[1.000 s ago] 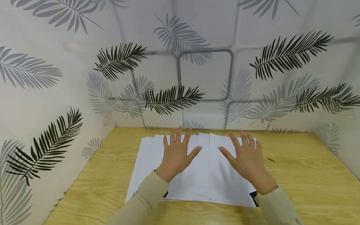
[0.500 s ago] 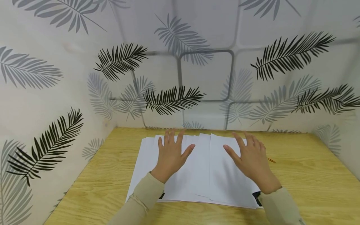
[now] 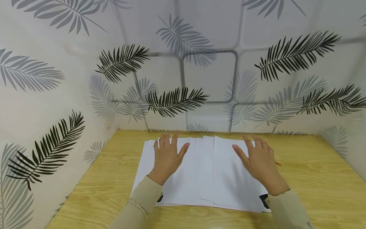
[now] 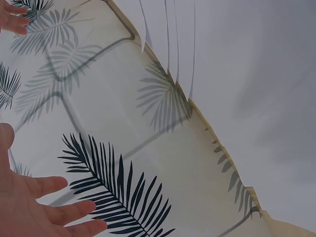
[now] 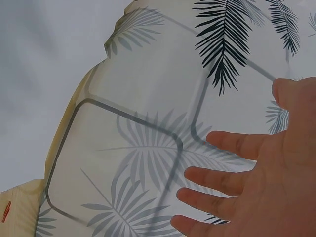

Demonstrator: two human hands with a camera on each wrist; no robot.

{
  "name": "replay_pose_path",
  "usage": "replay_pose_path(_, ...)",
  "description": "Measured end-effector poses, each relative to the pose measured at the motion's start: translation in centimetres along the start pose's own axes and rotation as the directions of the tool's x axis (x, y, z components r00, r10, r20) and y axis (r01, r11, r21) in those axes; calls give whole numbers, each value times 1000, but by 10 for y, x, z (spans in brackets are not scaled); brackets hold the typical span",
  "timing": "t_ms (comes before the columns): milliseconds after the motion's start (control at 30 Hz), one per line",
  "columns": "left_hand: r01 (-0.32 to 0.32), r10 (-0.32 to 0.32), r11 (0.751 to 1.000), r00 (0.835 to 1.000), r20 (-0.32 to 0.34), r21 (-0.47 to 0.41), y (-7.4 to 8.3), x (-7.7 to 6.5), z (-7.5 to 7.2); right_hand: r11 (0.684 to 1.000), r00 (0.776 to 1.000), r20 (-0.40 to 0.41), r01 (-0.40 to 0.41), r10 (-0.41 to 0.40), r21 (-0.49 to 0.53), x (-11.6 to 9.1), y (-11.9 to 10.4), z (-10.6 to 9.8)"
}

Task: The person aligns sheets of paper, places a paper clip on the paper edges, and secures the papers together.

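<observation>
Overlapping sheets of white paper (image 3: 197,178) lie fanned out side by side on the wooden table. Over their left part is my left hand (image 3: 167,157), fingers spread and holding nothing. My right hand (image 3: 260,165) is over the right end of the sheets, its fingers also spread and its palm turned down; soft shadows fall on the paper beneath. In the left wrist view the left hand (image 4: 44,207) shows bare fingers apart from the paper's stepped edges (image 4: 190,96). The right wrist view has the right hand (image 5: 261,168) likewise with nothing in it.
A small orange paper clip (image 3: 278,163) lies on the table (image 3: 314,178) just right of the right hand, partly hidden by it. White walls (image 3: 211,117) with a leaf pattern enclose the table at the back and sides. Black straps (image 3: 264,201) show at the wrists.
My hands have drifted apart, the left one to the left and the right one to the right. The sheets have stayed in place. The paper clip is now partly covered by the right hand.
</observation>
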State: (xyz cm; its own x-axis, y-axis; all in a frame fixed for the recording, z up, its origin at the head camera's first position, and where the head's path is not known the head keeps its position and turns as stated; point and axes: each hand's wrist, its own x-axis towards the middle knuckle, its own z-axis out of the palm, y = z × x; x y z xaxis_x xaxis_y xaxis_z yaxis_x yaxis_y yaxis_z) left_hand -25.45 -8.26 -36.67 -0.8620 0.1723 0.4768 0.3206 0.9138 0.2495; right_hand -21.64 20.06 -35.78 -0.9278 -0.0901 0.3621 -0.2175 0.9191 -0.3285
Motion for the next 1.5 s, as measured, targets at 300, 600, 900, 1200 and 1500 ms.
replay_pose_path(300,32,-32,999,999,6,10,-13,0,1,999,999,10,-48,48,17,2,7,-2)
replay_pose_path(600,92,-92,996,995,39,2,-26,-1,0,995,995,-4,-97,97,16,1,15,-4)
replay_pose_path(900,138,-138,990,990,17,15,-39,0,1,991,991,33,-133,132,28,2,22,-4)
replay_pose_path(1200,136,-135,991,990,-42,8,-49,-3,1,989,989,39,-145,143,41,1,26,-4)
replay_pose_path(1500,220,-219,974,975,19,-51,-63,-5,2,984,984,79,-168,163,64,0,35,-4)
